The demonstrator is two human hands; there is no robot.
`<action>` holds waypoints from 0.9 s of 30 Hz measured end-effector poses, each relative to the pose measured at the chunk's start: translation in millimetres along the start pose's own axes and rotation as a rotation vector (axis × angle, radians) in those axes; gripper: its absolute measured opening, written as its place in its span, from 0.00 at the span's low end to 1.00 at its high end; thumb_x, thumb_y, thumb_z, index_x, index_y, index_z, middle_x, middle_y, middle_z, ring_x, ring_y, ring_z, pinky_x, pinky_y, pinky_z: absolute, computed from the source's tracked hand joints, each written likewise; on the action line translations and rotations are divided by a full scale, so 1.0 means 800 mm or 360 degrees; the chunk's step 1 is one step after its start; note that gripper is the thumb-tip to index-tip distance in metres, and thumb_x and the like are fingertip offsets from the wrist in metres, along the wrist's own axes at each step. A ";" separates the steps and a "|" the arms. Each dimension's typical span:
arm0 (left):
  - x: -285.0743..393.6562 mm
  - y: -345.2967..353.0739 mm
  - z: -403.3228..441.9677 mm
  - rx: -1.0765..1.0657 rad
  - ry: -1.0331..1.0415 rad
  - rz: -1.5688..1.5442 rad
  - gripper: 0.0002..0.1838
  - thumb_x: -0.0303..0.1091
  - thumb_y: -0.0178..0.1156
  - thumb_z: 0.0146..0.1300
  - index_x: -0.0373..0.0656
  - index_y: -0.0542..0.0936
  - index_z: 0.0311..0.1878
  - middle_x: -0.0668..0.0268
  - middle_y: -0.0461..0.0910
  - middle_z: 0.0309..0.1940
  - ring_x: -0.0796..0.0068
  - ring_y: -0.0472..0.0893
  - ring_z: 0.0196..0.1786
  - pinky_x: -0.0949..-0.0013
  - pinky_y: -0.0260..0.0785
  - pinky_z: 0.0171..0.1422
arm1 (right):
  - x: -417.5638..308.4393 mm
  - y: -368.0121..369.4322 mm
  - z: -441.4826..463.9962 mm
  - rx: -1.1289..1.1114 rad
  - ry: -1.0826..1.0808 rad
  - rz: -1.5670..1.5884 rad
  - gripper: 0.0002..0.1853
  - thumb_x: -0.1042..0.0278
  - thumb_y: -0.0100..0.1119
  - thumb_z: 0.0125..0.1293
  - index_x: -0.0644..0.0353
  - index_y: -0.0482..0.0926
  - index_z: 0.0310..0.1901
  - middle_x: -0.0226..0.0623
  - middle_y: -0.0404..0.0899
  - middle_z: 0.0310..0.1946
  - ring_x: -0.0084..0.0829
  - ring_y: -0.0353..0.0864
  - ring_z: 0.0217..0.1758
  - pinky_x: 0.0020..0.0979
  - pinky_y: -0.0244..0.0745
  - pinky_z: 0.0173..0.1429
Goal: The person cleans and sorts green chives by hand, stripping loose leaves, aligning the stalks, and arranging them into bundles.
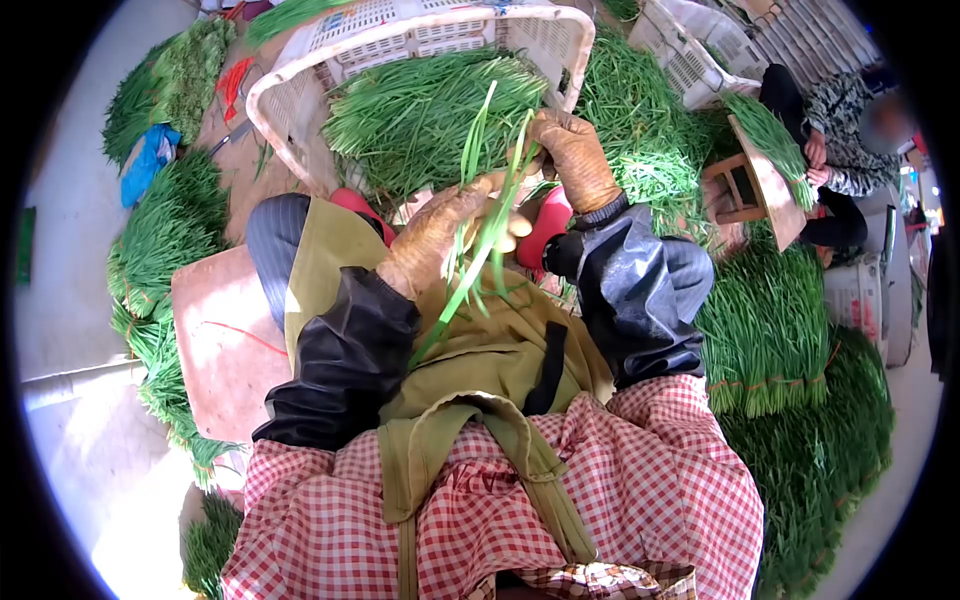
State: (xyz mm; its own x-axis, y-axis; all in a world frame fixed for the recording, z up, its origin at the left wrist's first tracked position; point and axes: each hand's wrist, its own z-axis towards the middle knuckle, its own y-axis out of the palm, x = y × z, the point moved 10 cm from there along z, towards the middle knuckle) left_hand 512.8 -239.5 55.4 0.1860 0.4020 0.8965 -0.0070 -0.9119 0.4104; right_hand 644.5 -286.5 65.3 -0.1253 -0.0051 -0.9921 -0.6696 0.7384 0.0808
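A few long green chive leaves (pixel 490 235) are gripped in my left hand (pixel 435 240), which wears a worn brownish glove; its fingers wrap round them above my lap. My right hand (pixel 575 155), gloved alike, is raised higher and to the right, its fingers pinched at the upper ends of some of the leaves. The leaf ends below hang over my olive apron (pixel 470 360). Just beyond my hands lies a heap of loose chives (pixel 430 110), in front of and inside a white plastic basket (pixel 270 110) tipped toward me.
Tied chive bundles (pixel 765 330) stand at my right, more bundles (pixel 165 235) at my left. A pinkish board (pixel 225 340) lies beside my left leg. A blue plastic bag (pixel 150 165) and red ties (pixel 233 85) are at upper left. Another person (pixel 850 130) sits by a wooden stool (pixel 745 195).
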 end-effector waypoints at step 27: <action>0.227 -0.204 -0.520 0.1877 0.0151 0.0974 0.24 0.50 0.37 0.73 0.42 0.73 0.56 0.78 0.69 0.21 0.92 0.59 0.15 0.86 0.53 0.16 | 0.011 0.254 0.026 -0.0054 -0.0974 -0.2032 0.06 0.63 0.48 0.64 0.51 0.73 0.38 0.43 0.80 0.24 0.49 0.80 0.27 0.46 0.74 0.33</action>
State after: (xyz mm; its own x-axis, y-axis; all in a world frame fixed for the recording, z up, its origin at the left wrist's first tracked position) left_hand 138.7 17.0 220.7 0.3890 -0.1352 0.9112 0.7940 -0.4524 -0.4061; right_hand 522.7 -122.7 71.4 0.8972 -0.3517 -0.2672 -0.0976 0.4321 -0.8965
